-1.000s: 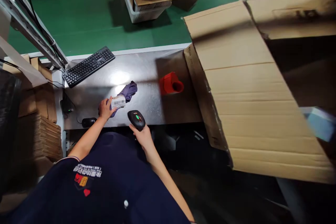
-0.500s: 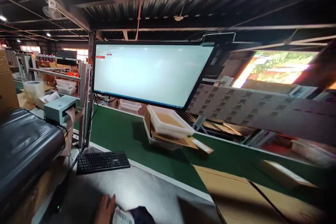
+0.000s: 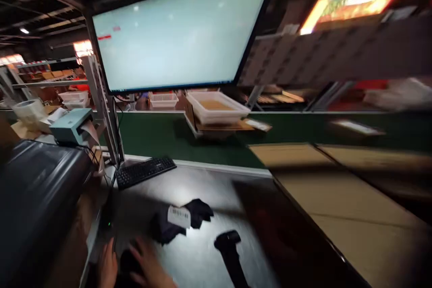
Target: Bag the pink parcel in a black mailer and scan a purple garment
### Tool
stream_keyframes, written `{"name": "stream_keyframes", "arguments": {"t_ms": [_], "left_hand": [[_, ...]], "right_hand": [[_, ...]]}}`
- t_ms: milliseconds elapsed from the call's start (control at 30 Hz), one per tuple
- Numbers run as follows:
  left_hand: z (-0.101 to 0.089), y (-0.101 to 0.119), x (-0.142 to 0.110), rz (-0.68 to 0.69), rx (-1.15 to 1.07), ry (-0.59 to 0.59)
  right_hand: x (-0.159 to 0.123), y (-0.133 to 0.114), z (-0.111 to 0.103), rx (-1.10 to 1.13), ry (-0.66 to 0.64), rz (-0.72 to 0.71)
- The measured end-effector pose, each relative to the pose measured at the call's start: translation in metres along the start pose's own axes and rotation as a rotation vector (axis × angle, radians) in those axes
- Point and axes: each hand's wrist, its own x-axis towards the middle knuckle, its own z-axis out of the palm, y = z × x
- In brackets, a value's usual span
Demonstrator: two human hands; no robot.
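Observation:
A dark cloth-like bundle (image 3: 199, 212) with a white barcode label (image 3: 179, 217) lies on the metal tabletop (image 3: 209, 189). My left hand (image 3: 108, 266) is at the lower left, fingers stretched upward. Beside it, my right hand (image 3: 150, 264) has its fingers spread; it is smeared by motion and sits just below and left of the bundle, apart from it. A dark shape (image 3: 125, 264) shows between my hands; its kind cannot be made out. Right of the bundle lies a black handheld barcode scanner (image 3: 230, 254).
A keyboard (image 3: 145, 172) rests at the table's back left, below a large monitor (image 3: 182, 40). Behind runs a green conveyor belt (image 3: 148, 132) carrying stacked white trays (image 3: 216, 109). Flat cardboard (image 3: 324, 189) is on the right. A label printer (image 3: 71, 125) and black roll (image 3: 40, 180) stand left.
My view has tipped down, bringing the scanner and both hands into sight. The one hand seen earlier was beside the label; now the bundle lies apart from my hands.

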Motion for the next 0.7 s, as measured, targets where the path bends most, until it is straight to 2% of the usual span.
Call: {"name": "stream_keyframes", "arguments": {"t_ms": [67, 167, 267, 367, 433, 533, 600, 667, 700], "left_hand": [[-0.016, 0.015, -0.011, 0.072, 0.119, -0.025], [-0.027, 0.026, -0.014, 0.178, 0.239, -0.082], [-0.029, 0.018, -0.009, 0.191, 0.287, -0.122], [-0.023, 0.014, -0.003, 0.181, 0.274, -0.086], [-0.015, 0.024, 0.002, 0.213, 0.237, -0.055], [0.003, 0.057, 0.01, 0.342, 0.151, -0.096], [0.021, 0.087, 0.013, 0.445, 0.105, -0.194], [0.042, 0.121, 0.012, 0.544, 0.08, -0.331], [0.053, 0.139, 0.009, 0.594, 0.069, -0.404]], "right_hand": [[-0.01, -0.01, 0.009, 0.107, -0.055, 0.101], [-0.021, -0.011, 0.013, 0.185, 0.02, 0.148], [-0.023, -0.009, 0.018, 0.189, 0.004, 0.085], [-0.024, -0.008, 0.02, 0.197, 0.017, -0.015], [-0.03, -0.003, 0.013, 0.239, 0.21, 0.057], [-0.051, 0.015, -0.016, 0.291, 0.642, 0.395], [-0.068, 0.034, -0.043, 0.309, 0.862, 0.635], [-0.081, 0.054, -0.071, 0.325, 0.973, 0.771], [-0.085, 0.062, -0.084, 0.328, 0.997, 0.793]]}}
